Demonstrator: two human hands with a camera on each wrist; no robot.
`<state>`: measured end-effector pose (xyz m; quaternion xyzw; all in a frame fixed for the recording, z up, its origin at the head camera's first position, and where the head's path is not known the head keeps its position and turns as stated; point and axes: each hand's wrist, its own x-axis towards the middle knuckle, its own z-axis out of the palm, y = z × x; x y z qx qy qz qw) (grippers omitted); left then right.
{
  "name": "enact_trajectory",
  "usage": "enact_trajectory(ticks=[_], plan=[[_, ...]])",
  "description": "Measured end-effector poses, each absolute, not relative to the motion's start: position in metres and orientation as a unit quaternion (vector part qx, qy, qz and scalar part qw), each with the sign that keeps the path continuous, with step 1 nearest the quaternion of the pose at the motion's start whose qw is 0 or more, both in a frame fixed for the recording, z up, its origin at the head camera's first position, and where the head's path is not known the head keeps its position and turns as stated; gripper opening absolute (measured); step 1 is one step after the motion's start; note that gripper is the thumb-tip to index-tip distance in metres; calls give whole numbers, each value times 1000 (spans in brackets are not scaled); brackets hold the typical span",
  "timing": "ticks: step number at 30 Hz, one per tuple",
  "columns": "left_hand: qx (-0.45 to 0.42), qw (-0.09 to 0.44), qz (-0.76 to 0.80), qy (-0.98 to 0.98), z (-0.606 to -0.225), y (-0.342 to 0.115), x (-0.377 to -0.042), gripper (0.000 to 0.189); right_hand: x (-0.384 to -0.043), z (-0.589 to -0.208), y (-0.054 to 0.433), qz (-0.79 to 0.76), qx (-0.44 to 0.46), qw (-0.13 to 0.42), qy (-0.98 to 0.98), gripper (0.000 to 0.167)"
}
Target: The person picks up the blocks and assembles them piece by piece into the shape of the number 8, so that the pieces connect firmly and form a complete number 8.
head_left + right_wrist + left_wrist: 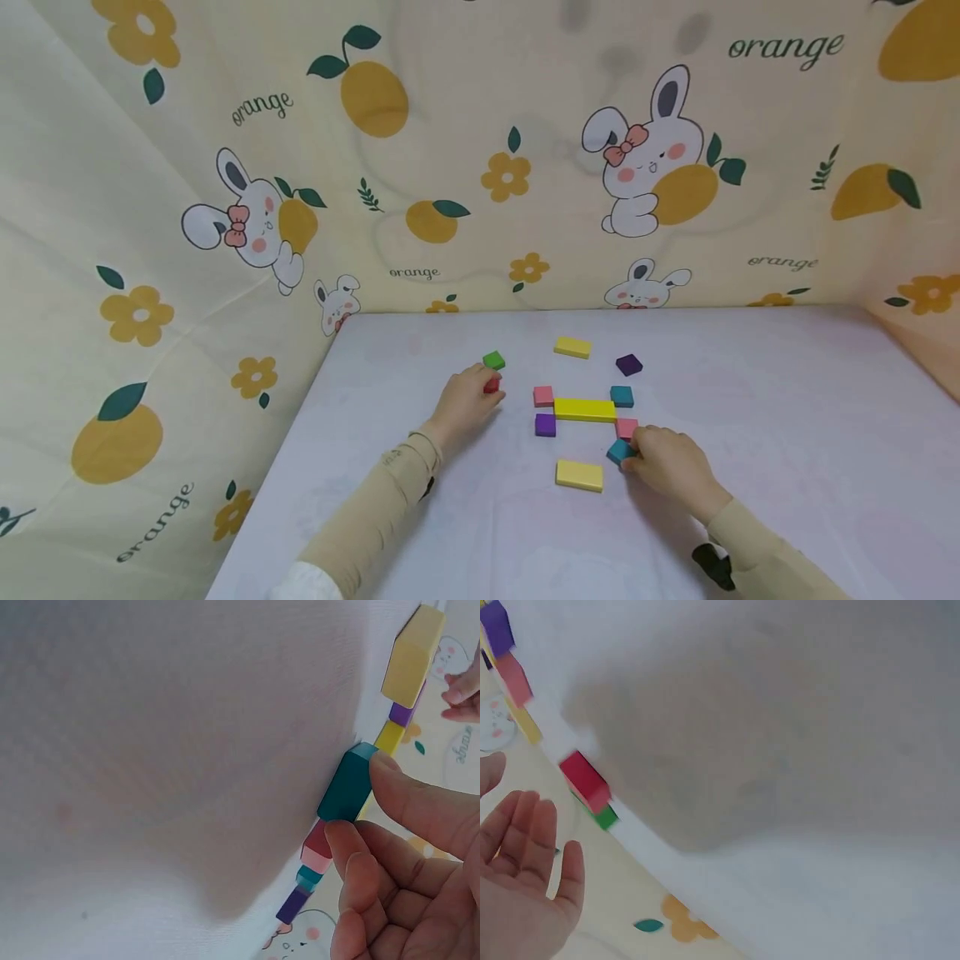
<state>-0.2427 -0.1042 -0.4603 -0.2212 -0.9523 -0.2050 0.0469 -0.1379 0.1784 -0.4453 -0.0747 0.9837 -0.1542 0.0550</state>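
There are eleven blocks (three of them yellow, two pink).

Soft, broad shadows dim the white tabletop in both wrist views.

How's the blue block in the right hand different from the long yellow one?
The blue block is shorter than the yellow block. The blue block is turned at a slant, while the yellow block lies straight across. The right hand pinches the blue block; neither hand touches the yellow block. Both have flat sides and straight edges.
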Motion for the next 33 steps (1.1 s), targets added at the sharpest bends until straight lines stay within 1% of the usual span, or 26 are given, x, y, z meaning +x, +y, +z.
enact_trajectory(ticks=[9,18,23,33], plan=[[-172,57,-166,-969,-469,-116,-257,28,-140,-447,178,-162,-78,53,982,21],[-194,60,-123,-971,-476,-116,-264,25,-142,-446,179,-157,-68,77,982,21],[-191,48,-118,-973,-474,-117,-265,24,-144,-444,178,-157,-66,89,981,20],[-215,44,-106,-970,-473,-116,-267,18,-143,-444,179,-168,-69,89,979,20]])
